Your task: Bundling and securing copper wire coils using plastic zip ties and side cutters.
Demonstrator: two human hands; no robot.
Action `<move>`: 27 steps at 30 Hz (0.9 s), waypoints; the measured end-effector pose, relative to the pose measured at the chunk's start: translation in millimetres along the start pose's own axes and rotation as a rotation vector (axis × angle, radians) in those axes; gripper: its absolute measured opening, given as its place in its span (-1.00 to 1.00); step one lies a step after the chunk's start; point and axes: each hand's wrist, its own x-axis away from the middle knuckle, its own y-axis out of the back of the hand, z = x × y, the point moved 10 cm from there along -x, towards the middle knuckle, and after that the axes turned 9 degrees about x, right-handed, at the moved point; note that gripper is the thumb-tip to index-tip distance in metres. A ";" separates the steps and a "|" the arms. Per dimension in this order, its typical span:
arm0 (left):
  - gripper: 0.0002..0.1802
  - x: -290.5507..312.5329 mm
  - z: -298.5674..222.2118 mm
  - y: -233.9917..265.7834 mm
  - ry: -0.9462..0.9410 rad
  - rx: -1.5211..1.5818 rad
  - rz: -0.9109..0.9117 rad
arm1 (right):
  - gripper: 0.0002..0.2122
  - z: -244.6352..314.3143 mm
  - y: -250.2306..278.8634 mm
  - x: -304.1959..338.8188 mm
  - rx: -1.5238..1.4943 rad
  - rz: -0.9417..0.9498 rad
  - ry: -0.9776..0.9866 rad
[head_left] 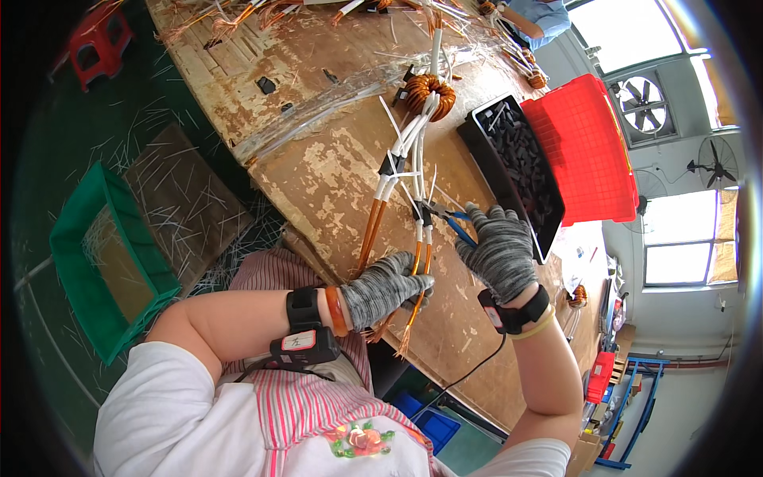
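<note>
My left hand (385, 292), in a grey knitted glove, closes around the copper wire leads (425, 258) of a ring-shaped copper coil (430, 89) lying on the table. White sleeving covers the leads nearer the coil. Two bundles of leads each carry a black band (389, 165), with thin white cable-tie tails sticking out. My right hand (502, 253), gloved alike, grips blue-handled cutting pliers (459, 228). Their jaws point left, at the black band on the right-hand bundle; whether they touch a tie is too small to tell. Frayed wire ends (404, 343) hang below my left hand.
Right of the coil stands a black tray (483, 153) of small black pieces, beside a red crate (588, 151). More coils and wires lie along the worn wooden table (318, 171). A green bin (111, 238) stands on the floor at left. A co-worker's arm (524, 24) shows at the far side.
</note>
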 end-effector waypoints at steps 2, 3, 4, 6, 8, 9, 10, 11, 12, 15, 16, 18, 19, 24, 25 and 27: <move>-0.81 0.0 -0.3 0.3 -0.001 -0.002 -0.001 | -0.57 0.9 1.8 -3.6 -0.033 -0.062 0.051; -0.81 -0.2 0.5 0.7 0.001 0.003 -0.004 | -0.60 -2.2 -12.7 -7.6 -0.127 0.088 0.030; -0.80 -0.6 0.8 0.9 0.004 0.008 -0.005 | -0.64 -4.5 -28.1 -7.2 -0.220 0.239 0.008; -0.80 0.6 -0.5 -0.2 0.003 -0.015 0.002 | -0.68 -7.1 -25.6 -3.4 -0.203 0.148 0.056; -0.80 1.8 -1.9 -0.4 -0.001 -0.036 0.004 | -0.66 -18.6 -5.6 3.9 -0.311 -0.090 -0.006; -0.80 2.0 -2.3 -1.6 -0.007 -0.030 0.014 | -0.60 -21.2 -2.0 9.1 -0.287 -0.109 -0.013; -0.80 2.8 -2.8 -2.2 -0.014 -0.024 0.022 | -0.60 -21.2 0.1 13.7 -0.287 -0.108 -0.010; -0.80 3.2 -2.6 -1.6 -0.013 -0.021 0.021 | -0.56 -17.9 6.2 18.8 -0.224 -0.142 0.027; -0.80 3.3 -2.9 -2.2 -0.014 -0.011 0.030 | -0.53 -13.9 12.1 24.3 -0.161 -0.176 0.062; -0.80 3.2 -3.5 -0.5 -0.019 -0.002 0.034 | -0.48 -6.1 14.0 32.5 -0.127 -0.125 0.050; -0.80 2.9 -3.4 -1.2 -0.019 -0.008 0.040 | -0.46 -3.4 16.8 35.1 -0.098 -0.132 0.055; -0.80 4.0 -2.9 -1.9 -0.011 0.005 0.030 | -0.43 -0.2 12.7 34.1 -0.090 -0.075 0.040; -0.81 4.4 -3.2 -1.4 -0.007 0.015 0.018 | -0.42 2.4 14.6 32.7 -0.047 -0.098 0.047; -0.80 3.1 -0.3 -1.2 -0.010 -0.004 0.018 | -0.40 6.1 21.2 31.1 0.021 -0.116 0.053; -0.79 3.3 -1.4 -2.0 -0.026 0.001 0.024 | -0.39 4.2 22.8 32.0 0.015 -0.101 0.036; -0.79 4.4 -2.7 -0.5 -0.019 -0.004 0.015 | -0.38 3.8 26.0 31.5 0.010 -0.088 0.020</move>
